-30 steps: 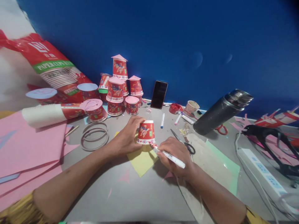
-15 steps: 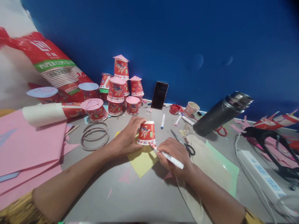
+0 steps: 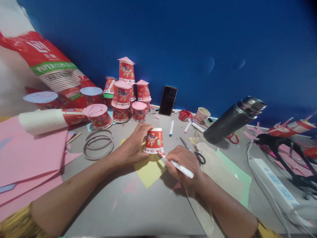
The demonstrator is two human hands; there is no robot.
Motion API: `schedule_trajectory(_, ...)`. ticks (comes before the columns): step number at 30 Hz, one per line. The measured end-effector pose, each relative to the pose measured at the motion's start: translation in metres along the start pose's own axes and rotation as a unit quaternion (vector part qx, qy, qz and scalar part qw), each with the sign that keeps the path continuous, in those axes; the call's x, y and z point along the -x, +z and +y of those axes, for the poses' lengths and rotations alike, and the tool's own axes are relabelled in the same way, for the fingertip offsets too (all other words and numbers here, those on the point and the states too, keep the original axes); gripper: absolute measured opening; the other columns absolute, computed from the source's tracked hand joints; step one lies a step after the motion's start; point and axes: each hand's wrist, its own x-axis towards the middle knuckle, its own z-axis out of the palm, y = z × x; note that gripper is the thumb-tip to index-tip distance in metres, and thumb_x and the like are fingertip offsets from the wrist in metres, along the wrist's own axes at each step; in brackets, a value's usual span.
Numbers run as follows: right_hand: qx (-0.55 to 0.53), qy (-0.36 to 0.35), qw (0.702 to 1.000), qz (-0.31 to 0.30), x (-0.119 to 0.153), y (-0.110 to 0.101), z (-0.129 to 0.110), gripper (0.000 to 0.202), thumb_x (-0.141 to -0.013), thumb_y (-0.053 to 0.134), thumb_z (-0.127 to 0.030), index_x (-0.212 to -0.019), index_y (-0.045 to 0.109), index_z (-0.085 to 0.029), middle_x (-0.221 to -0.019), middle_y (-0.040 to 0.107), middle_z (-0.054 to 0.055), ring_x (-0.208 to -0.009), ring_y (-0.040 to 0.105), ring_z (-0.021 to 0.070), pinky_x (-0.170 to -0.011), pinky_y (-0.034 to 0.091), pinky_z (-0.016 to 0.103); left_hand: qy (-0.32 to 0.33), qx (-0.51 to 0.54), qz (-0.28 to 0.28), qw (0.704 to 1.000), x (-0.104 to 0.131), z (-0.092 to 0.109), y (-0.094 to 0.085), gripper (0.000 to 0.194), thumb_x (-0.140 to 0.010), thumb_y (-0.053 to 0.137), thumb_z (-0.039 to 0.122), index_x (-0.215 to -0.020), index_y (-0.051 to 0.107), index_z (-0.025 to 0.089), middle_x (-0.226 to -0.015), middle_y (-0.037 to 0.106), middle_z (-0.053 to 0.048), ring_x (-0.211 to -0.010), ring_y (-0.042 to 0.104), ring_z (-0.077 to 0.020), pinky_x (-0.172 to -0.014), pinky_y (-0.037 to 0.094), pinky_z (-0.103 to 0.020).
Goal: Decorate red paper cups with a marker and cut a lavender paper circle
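**Upturned cup held at the left, marker put to its rim**

The 2 forearms are angled inward from the lower corners. By the left hand, the cup's left side is clasped between thumb and curled fingers; in the right hand, the marker is pinched aslant, its red tip at the cup's patterned white band. The cup is red, printed with a figure and a green label, and is held over yellow paper on the surface; whether the paper is touched cannot be told.

Phone near blue wall; dark flask; white power strip.
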Motion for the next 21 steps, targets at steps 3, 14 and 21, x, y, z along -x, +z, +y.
schedule_trajectory(3, 0.0, -0.004, 1.0, 0.005, -0.0009, -0.0011, -0.0005, 0.007, -0.102, 0.061, -0.015, -0.103, 0.065, -0.021, -0.082, 0.076, 0.006, -0.07, 0.067, 0.0188, -0.067, 0.056, 0.033, -0.01, 0.014, 0.003, 1.0, -0.0005, 0.0016, -0.0004, 0.079, -0.07, 0.075, 0.013, -0.142, 0.046, 0.026, -0.142, 0.052, -0.015, -0.137, 0.055, -0.0381, -0.106, 0.059, -0.057)
schedule_trajectory(14, -0.007, -0.007, 1.0, 0.009, -0.001, 0.0003, 0.0001, 0.007, -0.102, 0.062, -0.015, -0.104, 0.066, -0.021, -0.082, 0.076, 0.005, -0.07, 0.067, 0.0184, -0.067, 0.055, 0.032, -0.006, 0.001, -0.001, 1.0, -0.0006, -0.0005, 0.0003, 0.081, -0.07, 0.074, 0.012, -0.143, 0.044, 0.026, -0.142, 0.052, -0.016, -0.138, 0.055, -0.0382, -0.109, 0.057, -0.058)
schedule_trajectory(21, -0.011, -0.013, 1.0, 0.006, -0.0021, 0.0017, -0.0007, 0.01, -0.101, 0.062, -0.014, -0.106, 0.066, -0.022, -0.084, 0.077, 0.006, -0.071, 0.069, 0.0195, -0.068, 0.056, 0.033, 0.006, -0.002, 0.0, 1.0, -0.0007, 0.0015, -0.0001, 0.079, -0.073, 0.077, 0.017, -0.144, 0.043, 0.027, -0.142, 0.052, -0.016, -0.138, 0.054, -0.039, -0.112, 0.054, -0.062)
